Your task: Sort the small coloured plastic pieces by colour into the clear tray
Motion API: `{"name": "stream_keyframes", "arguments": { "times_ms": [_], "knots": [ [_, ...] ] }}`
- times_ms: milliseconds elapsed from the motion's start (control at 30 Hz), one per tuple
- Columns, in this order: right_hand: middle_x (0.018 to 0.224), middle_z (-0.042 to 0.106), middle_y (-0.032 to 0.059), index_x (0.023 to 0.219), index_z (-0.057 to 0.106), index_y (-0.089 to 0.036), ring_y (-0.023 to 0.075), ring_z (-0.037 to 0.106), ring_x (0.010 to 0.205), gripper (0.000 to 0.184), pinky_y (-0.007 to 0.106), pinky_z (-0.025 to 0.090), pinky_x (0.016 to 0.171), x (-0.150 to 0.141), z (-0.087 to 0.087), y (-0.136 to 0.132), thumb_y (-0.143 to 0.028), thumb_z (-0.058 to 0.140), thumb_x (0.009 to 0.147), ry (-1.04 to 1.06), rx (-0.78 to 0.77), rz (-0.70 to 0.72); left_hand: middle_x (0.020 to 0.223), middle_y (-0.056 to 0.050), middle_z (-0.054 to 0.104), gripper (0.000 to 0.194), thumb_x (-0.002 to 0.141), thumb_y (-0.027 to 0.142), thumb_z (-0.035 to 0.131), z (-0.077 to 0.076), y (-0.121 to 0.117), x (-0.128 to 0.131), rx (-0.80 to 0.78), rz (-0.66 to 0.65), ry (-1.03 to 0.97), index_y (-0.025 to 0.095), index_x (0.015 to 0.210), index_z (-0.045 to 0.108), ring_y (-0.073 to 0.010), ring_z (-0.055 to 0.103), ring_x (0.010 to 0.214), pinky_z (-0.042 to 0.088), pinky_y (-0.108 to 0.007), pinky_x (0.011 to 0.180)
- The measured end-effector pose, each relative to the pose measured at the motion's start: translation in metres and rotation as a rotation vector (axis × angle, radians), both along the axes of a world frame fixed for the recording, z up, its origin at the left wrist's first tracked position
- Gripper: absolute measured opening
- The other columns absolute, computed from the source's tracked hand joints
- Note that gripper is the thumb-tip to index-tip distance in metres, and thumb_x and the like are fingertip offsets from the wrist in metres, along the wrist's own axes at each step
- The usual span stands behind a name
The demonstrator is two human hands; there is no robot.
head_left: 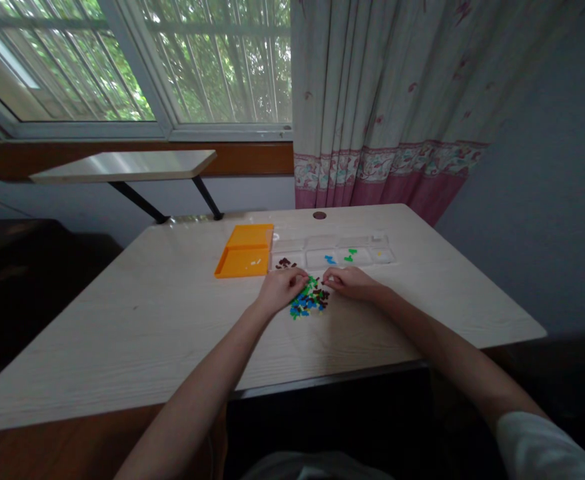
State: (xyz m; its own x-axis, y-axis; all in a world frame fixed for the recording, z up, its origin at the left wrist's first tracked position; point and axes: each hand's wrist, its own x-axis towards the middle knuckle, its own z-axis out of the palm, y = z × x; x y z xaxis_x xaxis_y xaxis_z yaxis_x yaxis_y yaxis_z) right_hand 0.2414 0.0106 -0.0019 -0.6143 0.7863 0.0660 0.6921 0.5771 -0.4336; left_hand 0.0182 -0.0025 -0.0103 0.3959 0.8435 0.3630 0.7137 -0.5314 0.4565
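Flanking small colored pieces (303, 303): left hand (283, 288) and right hand (351, 281), fingers curled close, any hold unclear.

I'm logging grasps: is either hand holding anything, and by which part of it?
It cannot be told: the left hand and right hand flank a pile of coloured pieces too small to show any hold.

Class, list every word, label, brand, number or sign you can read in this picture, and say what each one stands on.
None: no readable text anywhere.
Clear tray: a pale patch at its far right, too small and blurred to tell whether it is a label.
Small colored pieces: too small to show any marking.
Orange box: no lettering visible.
Curtain: printed patterns, no legible words.
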Motion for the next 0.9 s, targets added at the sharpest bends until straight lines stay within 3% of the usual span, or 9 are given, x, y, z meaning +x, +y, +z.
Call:
{"name": "stream_keyframes", "arguments": {
  "times_ms": [133,300,600,900],
  "knots": [
    [0.055,0.050,-0.0039,0.095,0.057,-0.019,0.0086,0.042,0.050,0.024,0.020,0.024,0.051,-0.006,0.000,-0.003,-0.036,0.043,0.086,0.037,0.032,-0.047,0.056,0.001,0.058,0.026,0.080,0.039,0.052,0.001,-0.005,0.005,-0.016,-0.096,0.021,0.020,0.090,0.066,-0.0097,0.050,0.050,0.032,-0.019,0.051],
    [0.054,0.051,-0.0039,0.095,0.058,-0.018,0.0085,0.043,0.050,0.022,0.019,0.025,0.051,-0.010,-0.004,-0.007,-0.033,0.044,0.086,0.067,0.139,-0.009,0.055,0.002,0.056,0.028,0.079,0.042,0.054,0.001,-0.007,0.006,-0.022,-0.101,0.011,0.020,0.091,0.066,-0.0088,0.047,0.048,0.031,-0.019,0.050],
    [0.055,0.055,-0.0025,0.092,0.059,-0.018,0.0088,0.045,0.050,0.020,0.019,0.028,0.052,-0.014,-0.009,-0.010,-0.030,0.044,0.086,0.106,0.293,0.047,0.053,0.003,0.055,0.020,0.079,0.031,0.055,-0.001,-0.007,0.008,-0.034,-0.105,-0.030,0.019,0.089,0.067,-0.0072,0.046,0.048,0.031,-0.017,0.051],
    [0.056,0.054,-0.0032,0.097,0.060,-0.020,0.0090,0.045,0.051,0.024,0.020,0.026,0.053,-0.014,-0.005,-0.008,-0.035,0.045,0.086,0.054,0.193,-0.064,0.047,0.006,0.047,0.016,0.076,0.027,0.056,0.003,-0.010,0.007,0.068,-0.066,-0.127,0.018,0.084,0.066,-0.0058,0.042,0.044,0.031,-0.016,0.049]
  ]
}}
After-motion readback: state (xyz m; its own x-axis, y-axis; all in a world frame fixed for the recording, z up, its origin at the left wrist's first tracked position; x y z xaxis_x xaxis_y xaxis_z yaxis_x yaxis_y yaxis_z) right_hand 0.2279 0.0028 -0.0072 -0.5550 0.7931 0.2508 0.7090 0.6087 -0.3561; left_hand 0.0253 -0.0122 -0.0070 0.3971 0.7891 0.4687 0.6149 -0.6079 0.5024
